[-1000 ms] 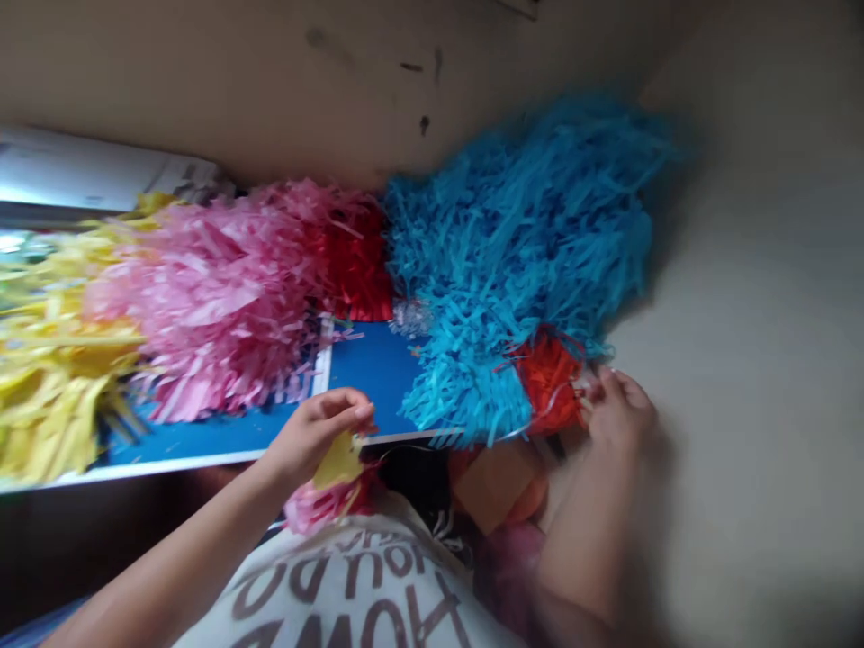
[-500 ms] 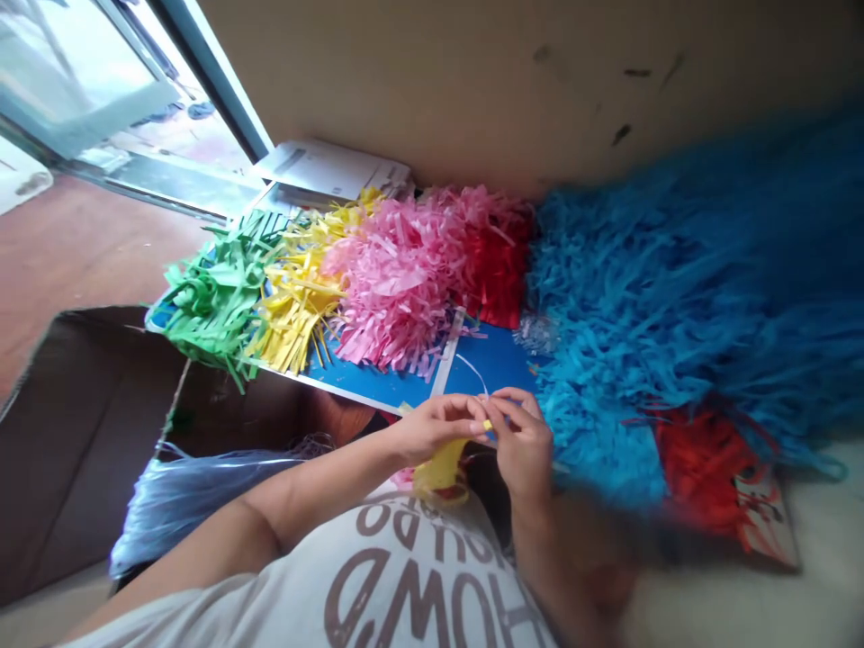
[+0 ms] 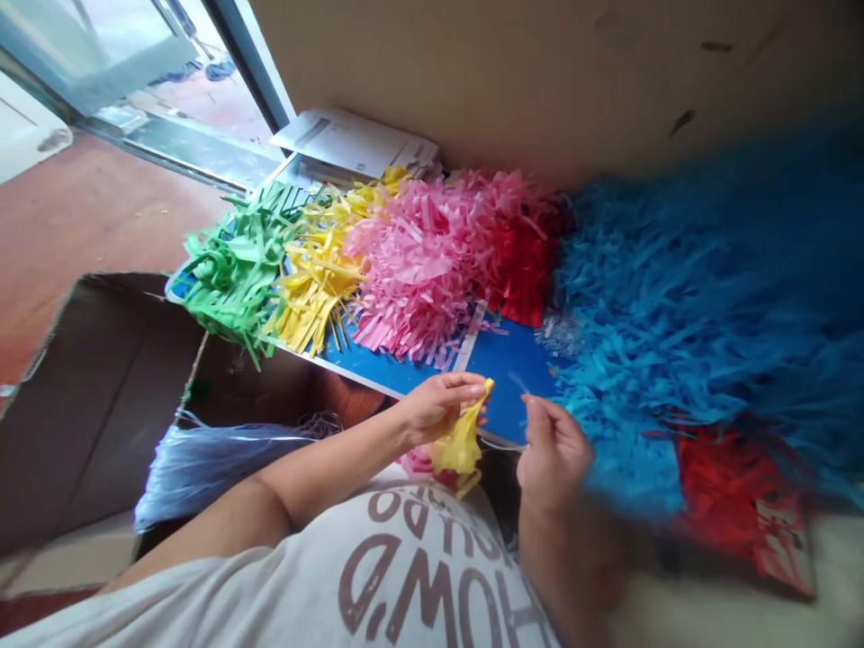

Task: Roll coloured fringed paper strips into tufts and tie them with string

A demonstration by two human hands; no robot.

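Note:
My left hand [image 3: 442, 405] pinches the top of a yellow paper tassel [image 3: 461, 441], whose strips hang down in front of my shirt. Some pink paper [image 3: 417, 461] shows beside it, low near my waist. To the right, apart from the tassel, my right hand [image 3: 557, 441] is closed with thumb and finger together on a thin pale string [image 3: 519, 384]. The string's end sticks up blurred above the fingertips.
On the blue table [image 3: 509, 355] lie green [image 3: 243, 265], yellow [image 3: 314, 288], pink [image 3: 418, 261] and red fringes [image 3: 523, 270]. A large blue fringe pile [image 3: 627, 360] spreads right, with red strips [image 3: 729, 495] on it. A cardboard box [image 3: 114, 378] holding pale strands [image 3: 209, 459] stands left.
My hands, together before, have come apart. The right one has moved right with the string, while the left keeps the yellow tassel, which now shows more. The view has shifted slightly.

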